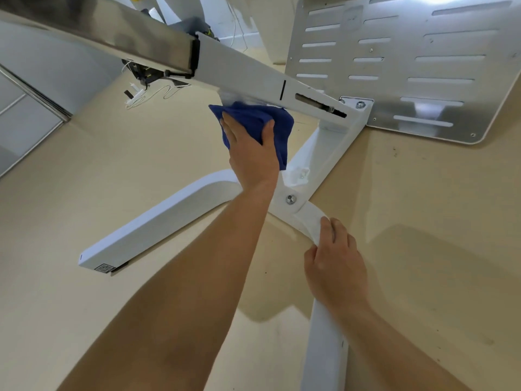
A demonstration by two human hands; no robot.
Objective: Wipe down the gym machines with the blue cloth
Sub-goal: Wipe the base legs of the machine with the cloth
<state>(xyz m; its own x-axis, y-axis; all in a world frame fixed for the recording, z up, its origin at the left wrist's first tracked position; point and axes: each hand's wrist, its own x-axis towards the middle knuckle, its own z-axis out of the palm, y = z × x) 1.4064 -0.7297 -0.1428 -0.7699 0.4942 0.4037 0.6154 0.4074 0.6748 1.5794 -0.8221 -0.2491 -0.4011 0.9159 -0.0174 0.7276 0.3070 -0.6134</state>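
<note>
Where the white sloped beam (239,71) of the gym machine runs down toward its foot, the blue cloth (253,115) is bunched against the beam's lower edge. One corner hangs loose below. The left hand (251,156) holds it there. Its fingers are spread over the cloth's left side and its thumb is hooked over the fabric on the right, so the cloth is pinned between hand and beam.

Just right of the cloth, a dark slot (321,105) is cut into the beam. Up and to the left, the beam meets a brushed steel rail (112,32) at a black collar.

Below the left wrist, a bolt (291,199) sits at the joint where two white base legs meet. The left leg (158,224) lies flat on the floor and carries a small code sticker (104,268) at its far end. The right hand (335,266) grips the curved right leg (327,348), fingers wrapped over its top edge and thumb on the near side. The two hands are well apart, each on a different part of the frame.

Beyond the beam's foot, a slotted metal plate (394,66) lies on the beige floor (84,179). Thin white cables (146,91) trail on the floor under the steel rail.
</note>
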